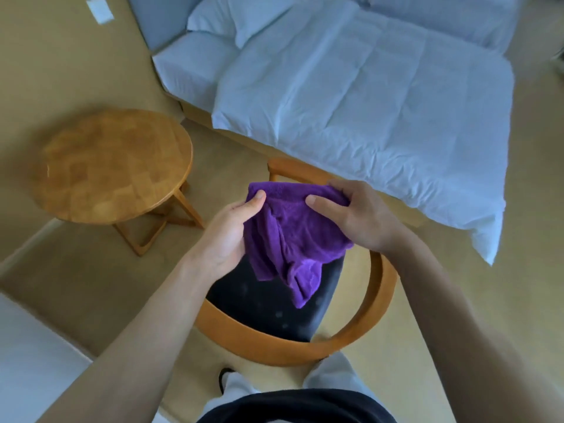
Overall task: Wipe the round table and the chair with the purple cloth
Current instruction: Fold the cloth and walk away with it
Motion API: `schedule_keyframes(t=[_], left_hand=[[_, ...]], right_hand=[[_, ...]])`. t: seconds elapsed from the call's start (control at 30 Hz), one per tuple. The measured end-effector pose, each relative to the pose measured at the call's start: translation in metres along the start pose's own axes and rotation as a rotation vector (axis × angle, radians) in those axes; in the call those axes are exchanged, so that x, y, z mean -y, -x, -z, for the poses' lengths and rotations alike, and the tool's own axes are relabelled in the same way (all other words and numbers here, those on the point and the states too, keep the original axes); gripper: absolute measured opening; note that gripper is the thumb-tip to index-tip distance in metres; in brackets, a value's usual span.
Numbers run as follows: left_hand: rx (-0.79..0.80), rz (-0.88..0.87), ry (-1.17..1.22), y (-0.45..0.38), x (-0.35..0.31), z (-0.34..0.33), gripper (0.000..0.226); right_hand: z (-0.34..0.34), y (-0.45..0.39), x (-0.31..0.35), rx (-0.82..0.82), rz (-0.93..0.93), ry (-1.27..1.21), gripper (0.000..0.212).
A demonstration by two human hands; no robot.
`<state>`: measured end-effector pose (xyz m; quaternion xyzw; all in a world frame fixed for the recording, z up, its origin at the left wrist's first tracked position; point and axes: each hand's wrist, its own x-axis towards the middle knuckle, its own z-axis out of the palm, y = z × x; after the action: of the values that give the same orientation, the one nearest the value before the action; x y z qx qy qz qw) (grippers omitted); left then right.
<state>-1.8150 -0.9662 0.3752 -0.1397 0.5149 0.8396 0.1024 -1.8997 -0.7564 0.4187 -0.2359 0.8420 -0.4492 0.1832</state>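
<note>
The purple cloth (293, 236) hangs bunched above the chair (274, 303), pinched at its top edge by the left hand (225, 233) and right hand (357, 215), so its loose tail could slip free.

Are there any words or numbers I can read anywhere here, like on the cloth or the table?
None: no words, numbers or labels can be read.
Cloth, held in the left hand and right hand: plain purple.
Table and chair: bare wood, no writing.
White plate on the wall: blank, or too blurred to tell.
</note>
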Motion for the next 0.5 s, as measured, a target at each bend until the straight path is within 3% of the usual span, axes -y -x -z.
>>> schedule_keyframes(t=[0.1,0.23,0.4,0.5], left_hand=[[0.015,-0.103,-0.058,-0.010,0.000,-0.017,0.049],[-0.132,-0.200,-0.267,-0.029,0.008,-0.048,0.044],[-0.286,-0.168,-0.281,-0.052,0.023,-0.083,0.024],[-0.366,-0.141,-0.249,-0.053,0.035,-0.102,0.021]], right_hand=[[0.011,-0.019,0.000,-0.048,0.116,0.085,0.036],[0.043,-0.044,-0.018,-0.009,0.203,0.034,0.035],[0.094,-0.069,-0.058,0.141,0.192,0.022,0.023],[0.109,-0.079,-0.074,0.234,0.188,0.083,0.030]])
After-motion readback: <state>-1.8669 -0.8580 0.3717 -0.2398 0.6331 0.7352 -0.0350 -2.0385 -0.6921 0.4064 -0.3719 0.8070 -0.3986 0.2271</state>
